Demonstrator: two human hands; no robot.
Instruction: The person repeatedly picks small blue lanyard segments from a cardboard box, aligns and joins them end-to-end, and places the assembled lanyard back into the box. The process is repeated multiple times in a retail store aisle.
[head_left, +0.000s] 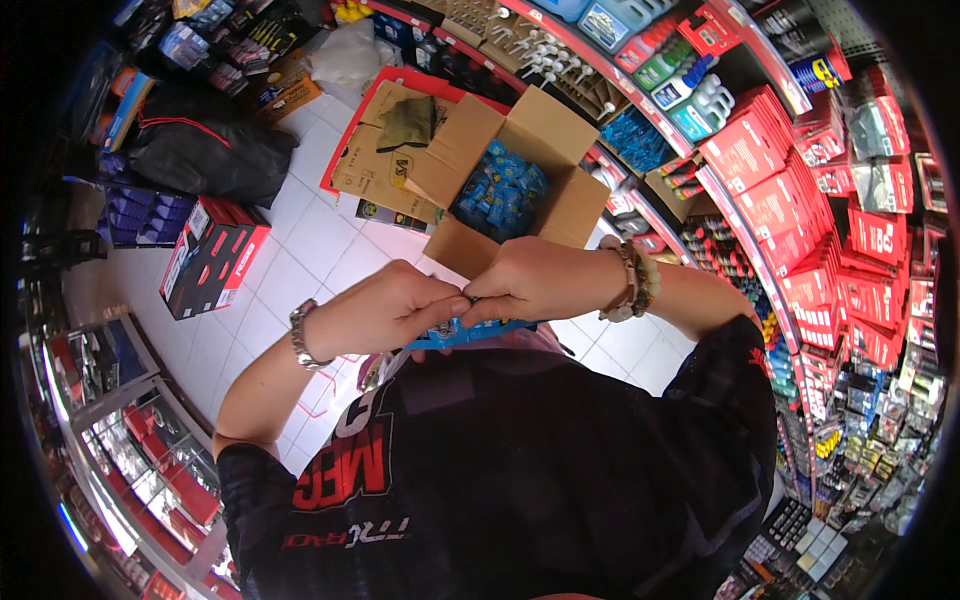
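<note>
My left hand [390, 308] and my right hand [535, 285] meet in front of my body, both closed, thumbs and fingers pinched together at the tips. A tiny dark thing shows between the fingertips, too small to name. Right below the hands is a blue packet [490, 331], partly covered by them; whether the fingers grip it I cannot tell. Just beyond the hands stands an open cardboard box [550, 122] with its flaps folded out. Several small blue packets [500, 190] fill its inside.
Flattened cardboard [368, 160] with a dark cloth [408, 122] lies behind the box. A black and red carton [212, 258] and a black bag [205, 155] rest on the white tiled floor [310, 225] at left. Stocked shelves [745, 225] curve along the right; a glass case [150, 440] stands lower left.
</note>
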